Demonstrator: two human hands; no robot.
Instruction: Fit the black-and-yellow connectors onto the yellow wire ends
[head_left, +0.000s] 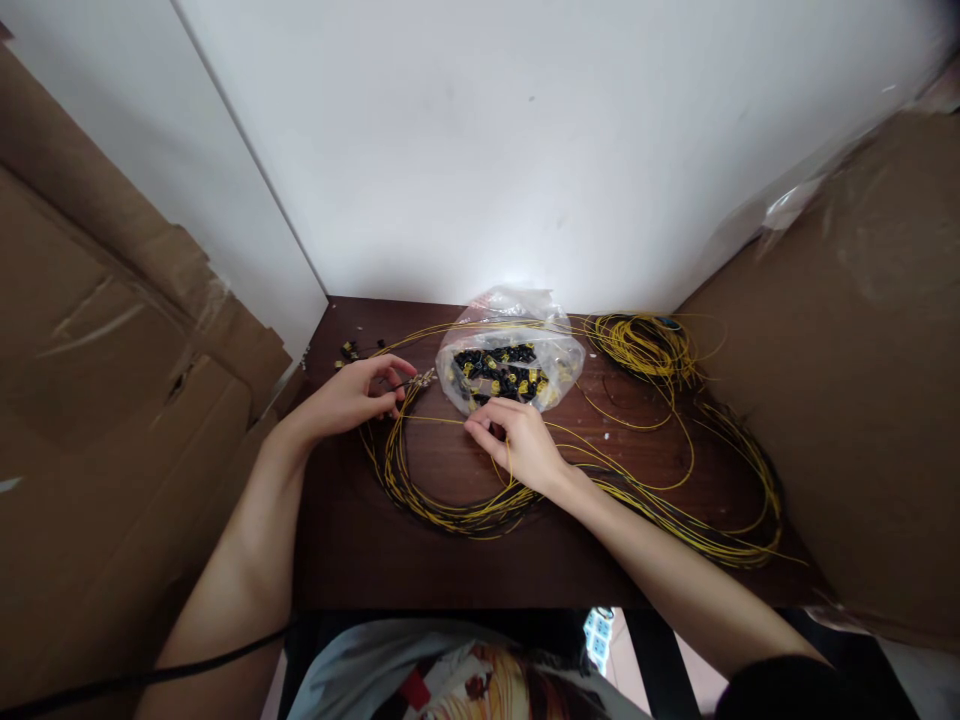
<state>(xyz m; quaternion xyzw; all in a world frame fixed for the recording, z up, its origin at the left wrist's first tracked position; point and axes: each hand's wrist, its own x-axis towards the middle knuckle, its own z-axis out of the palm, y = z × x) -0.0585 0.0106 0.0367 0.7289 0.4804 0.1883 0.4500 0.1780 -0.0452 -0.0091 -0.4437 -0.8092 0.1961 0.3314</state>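
My left hand [356, 395] rests on the dark wooden table [360, 540], its fingers pinched on the end of a yellow wire with a small connector [421, 380]. My right hand [517, 440] lies just in front of a clear plastic bag [510, 362] of small black and yellow parts, fingers curled and pinching a thin yellow wire. Looped yellow wires [442, 505] lie under and between both hands.
A second coil of yellow wire [645, 345] lies at the back right, with long strands [735, 500] running along the right side. A few loose small parts [349, 350] sit at the back left. Cardboard sheets [97, 400] flank the table, and a white wall stands behind.
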